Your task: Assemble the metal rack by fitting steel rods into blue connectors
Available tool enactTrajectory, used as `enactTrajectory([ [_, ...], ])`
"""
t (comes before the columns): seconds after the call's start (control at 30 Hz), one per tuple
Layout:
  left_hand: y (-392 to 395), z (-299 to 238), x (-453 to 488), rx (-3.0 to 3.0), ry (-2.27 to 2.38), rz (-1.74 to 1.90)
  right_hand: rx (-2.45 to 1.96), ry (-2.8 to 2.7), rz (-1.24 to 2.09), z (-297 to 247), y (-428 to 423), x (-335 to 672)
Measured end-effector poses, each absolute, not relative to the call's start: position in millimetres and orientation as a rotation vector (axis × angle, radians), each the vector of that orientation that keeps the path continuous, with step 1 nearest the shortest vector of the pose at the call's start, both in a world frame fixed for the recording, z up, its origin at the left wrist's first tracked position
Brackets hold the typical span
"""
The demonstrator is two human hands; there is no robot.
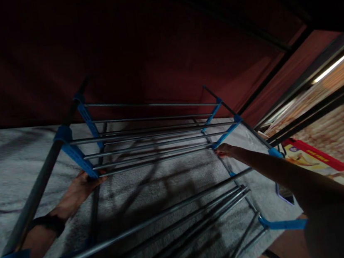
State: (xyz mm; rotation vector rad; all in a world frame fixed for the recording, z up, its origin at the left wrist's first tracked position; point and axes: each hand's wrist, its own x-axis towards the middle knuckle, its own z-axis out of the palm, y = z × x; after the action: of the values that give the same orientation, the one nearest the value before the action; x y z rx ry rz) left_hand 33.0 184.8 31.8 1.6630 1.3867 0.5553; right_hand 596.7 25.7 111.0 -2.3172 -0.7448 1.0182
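Left hand (80, 187) curls closed on a left-end blue plastic bracket (79, 158), right hand (224, 150) likewise on a right-end blue plastic bracket (229, 130); paired grip presumably steadies the grey metal-tube rack (155, 145) standing on grey textile (32, 163).

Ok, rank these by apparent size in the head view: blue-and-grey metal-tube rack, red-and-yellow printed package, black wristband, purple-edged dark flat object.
1. Rack
2. Package
3. Wristband
4. Flat object
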Motion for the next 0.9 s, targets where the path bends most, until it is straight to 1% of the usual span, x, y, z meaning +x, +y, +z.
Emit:
enactTrajectory([
  [0.13,187.3,27.2,33.2,1.672,1.41,0.586,-2.195,-0.54,1.126,87.9,28.2,593.7],
  [0.33,192.5,16.3,31.9,1.644,1.476,0.615,-1.993,-0.415,1.096,66.5,36.3,583.2],
  [0.47,195.3,7.5,28.6,1.628,1.488,0.642,-1.95,-0.385,1.039,60.6,45.8,578.2],
  [0.7,197.0,7.9,29.6,1.641,1.518,0.641,-2.07,-0.39,1.011,57.7,62.3,567.7],
  [0.9,196.4,13.9,34.3,1.601,1.515,0.608,-2.273,-0.396,1.075,88.1,23.8,590.7],
])
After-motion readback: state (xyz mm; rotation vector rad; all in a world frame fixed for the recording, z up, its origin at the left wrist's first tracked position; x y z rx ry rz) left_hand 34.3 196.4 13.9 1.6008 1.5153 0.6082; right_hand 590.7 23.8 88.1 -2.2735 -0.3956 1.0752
